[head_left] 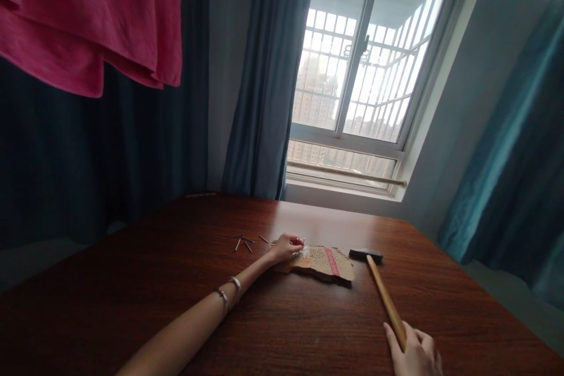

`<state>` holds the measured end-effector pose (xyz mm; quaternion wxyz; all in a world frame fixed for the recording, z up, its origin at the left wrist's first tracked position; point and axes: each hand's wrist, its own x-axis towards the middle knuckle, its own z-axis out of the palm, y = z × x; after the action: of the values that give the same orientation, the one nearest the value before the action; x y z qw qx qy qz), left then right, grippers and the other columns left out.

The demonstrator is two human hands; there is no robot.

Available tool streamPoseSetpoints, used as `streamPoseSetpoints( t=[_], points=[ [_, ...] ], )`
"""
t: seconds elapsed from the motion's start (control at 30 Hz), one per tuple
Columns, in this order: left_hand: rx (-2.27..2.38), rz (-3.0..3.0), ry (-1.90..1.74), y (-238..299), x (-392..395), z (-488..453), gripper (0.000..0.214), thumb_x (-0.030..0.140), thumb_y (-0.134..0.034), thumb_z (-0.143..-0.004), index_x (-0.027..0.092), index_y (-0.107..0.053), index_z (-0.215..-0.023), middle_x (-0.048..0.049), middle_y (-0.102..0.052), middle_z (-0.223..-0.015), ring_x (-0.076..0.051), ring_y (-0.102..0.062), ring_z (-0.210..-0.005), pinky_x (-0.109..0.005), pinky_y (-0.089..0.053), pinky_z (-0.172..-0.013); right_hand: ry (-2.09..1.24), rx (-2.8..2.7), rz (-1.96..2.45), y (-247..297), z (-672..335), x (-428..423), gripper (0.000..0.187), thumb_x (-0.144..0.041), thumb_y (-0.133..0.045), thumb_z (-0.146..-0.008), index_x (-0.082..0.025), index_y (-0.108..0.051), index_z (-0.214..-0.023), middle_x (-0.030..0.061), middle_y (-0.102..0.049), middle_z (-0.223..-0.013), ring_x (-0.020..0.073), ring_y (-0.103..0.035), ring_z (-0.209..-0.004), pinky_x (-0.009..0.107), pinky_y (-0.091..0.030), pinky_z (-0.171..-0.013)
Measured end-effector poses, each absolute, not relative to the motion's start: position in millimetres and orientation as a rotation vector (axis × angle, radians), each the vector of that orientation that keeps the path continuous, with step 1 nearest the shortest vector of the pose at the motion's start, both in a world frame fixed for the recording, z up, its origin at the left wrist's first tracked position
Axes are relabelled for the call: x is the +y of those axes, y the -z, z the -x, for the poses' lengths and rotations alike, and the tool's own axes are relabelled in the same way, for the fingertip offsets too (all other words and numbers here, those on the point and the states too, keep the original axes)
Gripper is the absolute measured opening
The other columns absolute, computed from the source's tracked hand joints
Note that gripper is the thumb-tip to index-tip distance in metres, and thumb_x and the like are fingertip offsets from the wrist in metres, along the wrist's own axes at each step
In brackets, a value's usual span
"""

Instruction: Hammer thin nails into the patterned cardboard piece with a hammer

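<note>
My left hand (286,247) reaches across the table to a torn piece of cardboard (342,267), which is covered in small holes and has a red band near its right end. Between thumb and fingers it pinches a nail (304,241), held roughly upright above the cardboard. Wrapped round the end of a wooden handle, my right hand (416,351) holds a hammer (382,288). The hammer's dark head (360,254) rests on the tabletop just right of the cardboard.
Several loose nails (248,245) lie left of the cardboard. The brown wooden table (308,329) ends near a barred window (352,70). Dark blue curtains (264,100) hang behind it, and a pink cloth (127,17) hangs at the upper left.
</note>
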<state>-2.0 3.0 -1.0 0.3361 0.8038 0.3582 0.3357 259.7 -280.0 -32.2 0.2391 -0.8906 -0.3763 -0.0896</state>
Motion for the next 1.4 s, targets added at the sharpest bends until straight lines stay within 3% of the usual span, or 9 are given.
streamPoseSetpoints(
  t=[0.13,0.23,0.33,0.43,0.5,0.57,0.7,1.07,1.4],
  points=[
    [0.922,-2.097,-0.876,-3,0,3,0.023,0.029,-0.058,-0.066,0.011,-0.069,-0.075,-0.0050,-0.069,-0.072,-0.015,-0.058,-0.066,-0.021,-0.039,-0.059,0.214,-1.046,2.363,18,-258,-281,0.031,-0.043,-0.045,-0.076,-0.023,-0.066,-0.087,0.0141,-0.065,-0.081,0.0271,-0.063,-0.066,0.037,-0.046,-0.059],
    [0.937,-2.089,-0.870,-5,-2,4,0.024,0.030,-0.058,-0.066,0.011,-0.070,-0.077,-0.0046,-0.069,-0.073,-0.015,-0.058,-0.067,-0.021,-0.040,-0.060,0.001,-1.020,2.283,8,-263,-283,0.027,-0.046,-0.047,-0.073,-0.027,-0.065,-0.079,0.0096,-0.067,-0.071,0.0259,-0.063,-0.056,0.035,-0.044,-0.052],
    [0.943,-2.088,-0.871,-4,-2,4,0.024,0.030,-0.059,-0.066,0.012,-0.070,-0.077,-0.0041,-0.069,-0.073,-0.015,-0.058,-0.067,-0.021,-0.040,-0.061,-0.223,-0.846,2.212,2,-266,-280,0.031,-0.055,-0.053,-0.066,-0.029,-0.066,-0.077,0.0086,-0.068,-0.067,0.0277,-0.063,-0.057,0.034,-0.043,-0.048],
    [0.917,-2.100,-0.884,1,2,3,0.023,0.030,-0.059,-0.067,0.012,-0.070,-0.076,-0.0043,-0.068,-0.072,-0.014,-0.058,-0.067,-0.021,-0.041,-0.061,-0.326,-0.650,1.929,-4,-252,-274,0.044,-0.057,-0.063,-0.056,-0.022,-0.067,-0.083,0.0086,-0.067,-0.067,0.0245,-0.061,-0.059,0.030,-0.044,-0.049],
    [0.898,-2.108,-0.896,3,4,3,0.022,0.029,-0.058,-0.067,0.011,-0.070,-0.076,-0.0045,-0.068,-0.071,-0.014,-0.058,-0.066,-0.021,-0.040,-0.060,-0.438,-0.605,1.645,-10,-234,-269,0.058,-0.056,-0.069,-0.050,-0.017,-0.064,-0.093,0.0050,-0.064,-0.063,0.0157,-0.053,-0.044,0.026,-0.040,-0.041],
    [0.890,-2.110,-0.900,4,5,3,0.022,0.028,-0.058,-0.067,0.012,-0.069,-0.076,-0.0046,-0.068,-0.071,-0.014,-0.058,-0.065,-0.021,-0.040,-0.059,-0.646,-0.580,1.417,-18,-213,-266,0.069,-0.056,-0.072,-0.047,-0.015,-0.060,-0.101,0.0005,-0.061,-0.060,0.0062,-0.036,-0.031,0.022,-0.028,-0.031],
    [0.895,-2.092,-0.892,4,4,2,0.022,0.029,-0.059,-0.067,0.011,-0.069,-0.076,-0.0045,-0.068,-0.072,-0.015,-0.059,-0.067,-0.021,-0.041,-0.061,-0.931,-0.549,1.214,-32,-178,-260,0.066,-0.054,-0.075,-0.047,-0.016,-0.062,-0.099,-0.0024,-0.056,-0.057,-0.0005,-0.024,-0.028,0.015,-0.015,-0.027],
    [0.899,-2.087,-0.884,-1,-1,3,0.022,0.028,-0.058,-0.068,0.011,-0.069,-0.076,-0.0046,-0.067,-0.071,-0.015,-0.059,-0.068,-0.021,-0.041,-0.062,-1.112,-0.625,1.151,-35,-143,-250,0.069,-0.051,-0.077,-0.047,-0.014,-0.061,-0.104,-0.0025,-0.054,-0.053,0.0010,-0.029,-0.030,0.015,-0.017,-0.029],
    [0.941,-2.124,-0.849,-13,-10,4,0.019,0.024,-0.057,-0.068,0.011,-0.069,-0.075,-0.0032,-0.066,-0.075,-0.015,-0.058,-0.072,-0.021,-0.042,-0.067,-0.952,-0.594,1.151,-34,-131,-251,0.066,-0.052,-0.075,-0.050,-0.013,-0.062,-0.102,-0.0019,-0.054,-0.052,-0.0005,-0.026,-0.031,0.014,-0.013,-0.030]
  ],
)
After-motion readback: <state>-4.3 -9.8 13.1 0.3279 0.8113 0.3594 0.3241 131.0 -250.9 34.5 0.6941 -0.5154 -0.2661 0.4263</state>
